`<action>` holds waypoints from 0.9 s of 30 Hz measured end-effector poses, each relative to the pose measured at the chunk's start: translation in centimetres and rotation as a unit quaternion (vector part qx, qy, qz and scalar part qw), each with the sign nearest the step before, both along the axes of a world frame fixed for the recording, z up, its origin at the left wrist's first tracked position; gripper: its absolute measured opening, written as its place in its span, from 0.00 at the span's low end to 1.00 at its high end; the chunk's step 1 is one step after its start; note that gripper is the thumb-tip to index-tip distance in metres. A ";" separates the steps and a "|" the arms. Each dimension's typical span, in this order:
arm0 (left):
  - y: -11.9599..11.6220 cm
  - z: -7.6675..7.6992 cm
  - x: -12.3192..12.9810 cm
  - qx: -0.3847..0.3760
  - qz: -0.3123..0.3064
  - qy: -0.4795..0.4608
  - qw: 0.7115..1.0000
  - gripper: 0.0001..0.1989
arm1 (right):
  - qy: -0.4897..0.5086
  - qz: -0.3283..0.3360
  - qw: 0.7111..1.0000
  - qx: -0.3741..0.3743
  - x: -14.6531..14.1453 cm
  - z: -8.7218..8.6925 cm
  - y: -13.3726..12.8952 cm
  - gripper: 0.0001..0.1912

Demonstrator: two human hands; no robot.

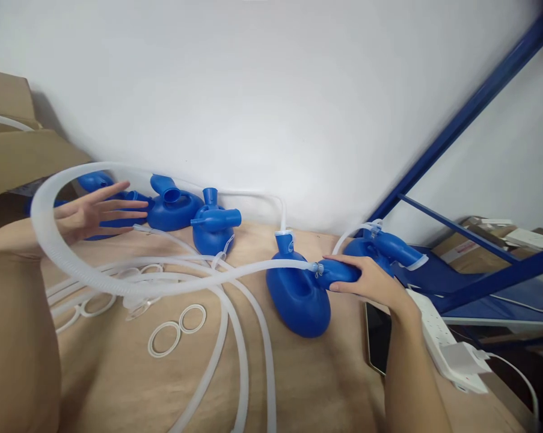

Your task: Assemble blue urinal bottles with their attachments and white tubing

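Note:
My right hand [364, 276] is closed around a blue plastic funnel piece [334, 273]. A small wire clamp [317, 269] sits where a thick clear hose [253, 269] joins its narrow end. The hose loops up and round to the left, passing in front of my left forearm. My left hand [91, 210] is open, fingers spread, holding nothing, close to the blue bottles at the far left. Below the funnel piece lies a blue bottle [305, 310] with a hose in its neck. Another blue bottle [212, 234] and one more blue bottle [176, 210] stand by the wall.
White rings [163, 340] and coiled hoses [242, 361] lie on the brown table covering [127, 397]. On the right are a phone [378, 340], a white power strip [438, 337] and a blue metal frame [467, 111]. A cardboard box [23, 153] stands at the left.

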State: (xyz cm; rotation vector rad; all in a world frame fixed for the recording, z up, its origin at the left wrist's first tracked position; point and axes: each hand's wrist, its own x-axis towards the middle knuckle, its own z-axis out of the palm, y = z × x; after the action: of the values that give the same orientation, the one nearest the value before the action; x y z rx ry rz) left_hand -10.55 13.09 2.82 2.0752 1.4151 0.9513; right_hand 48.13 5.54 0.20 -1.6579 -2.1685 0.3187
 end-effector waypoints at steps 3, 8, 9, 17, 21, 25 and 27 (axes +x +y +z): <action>0.9 -0.3 0.1 -0.196 0.038 -0.210 0.957 0.50 | 0.012 0.011 1.000 0.003 0.1 -0.2 0.0 0.28; 1.1 0.7 1.2 -0.215 0.191 -0.337 0.897 0.42 | -0.013 0.013 1.000 0.023 0.0 -0.7 0.3 0.29; 1.0 0.9 1.3 -0.200 0.177 -0.355 0.896 0.40 | -0.027 0.018 0.999 0.037 0.0 -0.7 0.4 0.29; 1.9 1.3 4.1 -0.114 0.207 -0.240 0.942 0.26 | -0.135 -0.007 0.987 0.087 -1.0 -1.7 0.7 0.32; 1.1 1.6 8.2 -0.087 0.097 -0.248 0.960 0.27 | -0.145 -0.054 0.983 0.102 -2.1 -2.5 0.8 0.32; 0.4 0.9 13.0 -0.116 0.004 -0.272 0.955 0.31 | -0.137 -0.074 0.986 0.051 -3.5 -2.3 0.9 0.32; 0.3 -0.3 15.4 -0.150 -0.050 -0.267 0.951 0.33 | -0.136 -0.086 0.987 0.021 -4.2 -1.7 0.7 0.33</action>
State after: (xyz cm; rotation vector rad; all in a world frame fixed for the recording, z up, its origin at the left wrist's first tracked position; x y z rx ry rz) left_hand 4.83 13.38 2.54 1.4997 1.0765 1.0734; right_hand 43.96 6.21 -1.52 -1.9451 -2.1799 -0.0047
